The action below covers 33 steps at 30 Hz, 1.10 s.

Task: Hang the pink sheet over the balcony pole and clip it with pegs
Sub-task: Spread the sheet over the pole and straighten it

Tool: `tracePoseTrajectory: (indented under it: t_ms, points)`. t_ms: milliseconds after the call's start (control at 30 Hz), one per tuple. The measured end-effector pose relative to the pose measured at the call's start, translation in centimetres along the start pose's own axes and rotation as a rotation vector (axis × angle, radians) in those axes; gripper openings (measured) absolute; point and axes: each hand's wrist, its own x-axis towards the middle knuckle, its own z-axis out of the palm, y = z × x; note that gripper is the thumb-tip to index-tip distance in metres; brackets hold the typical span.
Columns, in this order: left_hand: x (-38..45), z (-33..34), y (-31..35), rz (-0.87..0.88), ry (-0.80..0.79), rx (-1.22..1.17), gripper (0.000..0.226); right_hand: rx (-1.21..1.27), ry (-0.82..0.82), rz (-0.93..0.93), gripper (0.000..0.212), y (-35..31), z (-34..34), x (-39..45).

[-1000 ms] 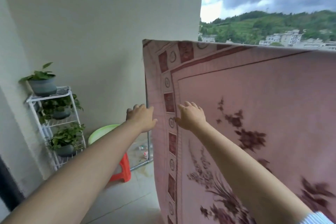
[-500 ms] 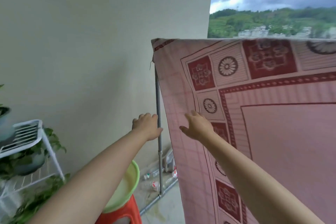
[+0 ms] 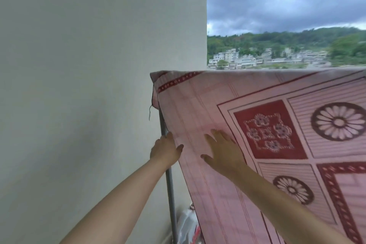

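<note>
A plain pale wall (image 3: 89, 85) fills the left half of the view and ends in a straight vertical edge. Right of that edge, far off, dark grey clouds (image 3: 277, 6) cover the sky, brighter toward the top right. Below them runs a wooded green hillside (image 3: 287, 39), and at its foot stands a row of pale buildings (image 3: 257, 59). Near the bottom, by the foot of the wall, lies a whitish plastic bottle (image 3: 186, 222), partly hidden and blurred.
</note>
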Motion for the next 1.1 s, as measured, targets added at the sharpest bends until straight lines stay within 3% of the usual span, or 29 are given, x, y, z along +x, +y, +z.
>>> tracePoseTrajectory:
  t_ms: [133, 233, 300, 400, 433, 500, 600, 633, 700, 800, 867, 900, 967, 1033, 1100]
  points:
    - [5.4, 0.4, -0.3, -0.024, 0.010, -0.429, 0.046, -0.024, 0.110, 0.052, 0.060, -0.7, 0.3, 2.7]
    - [7.6, 0.9, -1.2, -0.068, -0.069, -0.634, 0.019, -0.068, 0.144, 0.126, 0.061, -0.8, 0.7, 3.4]
    - [8.1, 0.6, -2.0, 0.024, -0.014, -0.618, 0.033, -0.164, 0.176, 0.163, 0.069, -0.8, 0.7, 3.5]
    - [8.6, -2.5, -2.9, 0.225, 0.168, -0.626, 0.037, -0.308, 0.201, 0.228, 0.085, -1.3, 0.2, 4.2]
    - [8.9, -4.0, -2.9, 0.306, 0.216, -0.666, 0.034, -0.320, 0.207, 0.222, 0.079, -1.7, -0.2, 4.7]
    - [9.6, -7.3, -2.6, 0.434, 0.292, -0.693, 0.037, -0.286, 0.281, 0.145, 0.042, -3.0, -2.1, 6.1]
    - [12.1, -12.2, -1.4, 0.494, 0.443, -0.704, 0.044, -0.228, 0.473, 0.104, 0.009, -5.4, -7.2, 8.5]
    - [13.4, -13.8, -0.8, 0.504, 0.491, -0.717, 0.040, -0.269, 0.496, 0.123, 0.006, -6.0, -9.2, 9.8]
    - [15.9, -16.9, 1.3, 0.533, 0.578, -0.700, 0.027, -0.327, 0.535, 0.215, 0.019, -6.0, -12.9, 13.4]
    - [20.2, -20.3, 5.7, 0.529, 0.558, -0.666, 0.027, -0.260, 0.611, 0.428, 0.022, -4.4, -18.1, 19.9]
    - [22.1, -20.9, 8.1, 0.548, 0.396, -0.682, 0.035, -0.146, 0.687, 0.525, 0.024, -1.9, -20.0, 23.2]
    - [22.8, -20.6, 9.0, 0.545, 0.265, -0.707, 0.042, -0.104, 0.639, 0.543, 0.025, -0.5, -20.2, 23.9]
    - [23.1, -18.4, 9.3, 0.531, 0.078, -0.626, 0.045, -0.056, 0.244, 0.513, 0.026, 1.7, -19.0, 24.2]
    - [22.3, -16.0, 8.2, 0.568, 0.050, -0.351, 0.026, 0.065, -0.267, 0.613, 0.027, 2.5, -17.3, 23.2]
    - [20.7, -14.7, 7.0, 0.643, 0.146, -0.189, 0.020, 0.120, -0.521, 0.608, 0.042, 2.0, -16.9, 21.6]
